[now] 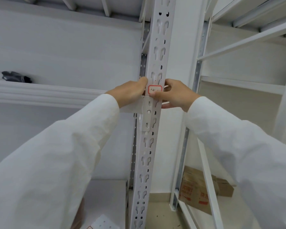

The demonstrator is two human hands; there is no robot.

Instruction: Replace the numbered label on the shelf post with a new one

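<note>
Nearest to us, two white sleeves [56,162] reach up toward the shelf post [157,55], a pale upright punched with rows of slots. We see the left hand [130,93] curled against the post's left edge, its fingertips beside the label [155,89]; whether it pinches the label or only grips the post we cannot tell. The right hand [175,95] wraps the post's right edge, its thumb pressed at the label's lower border. The label, white with a red border and handwritten marks, lies flat on the post's face just above a beam bracket [147,113]. Further off, a cardboard box [195,187] stands low on the right-hand rack, and a dark glove-like item [16,76] lies on the left shelf.
</note>
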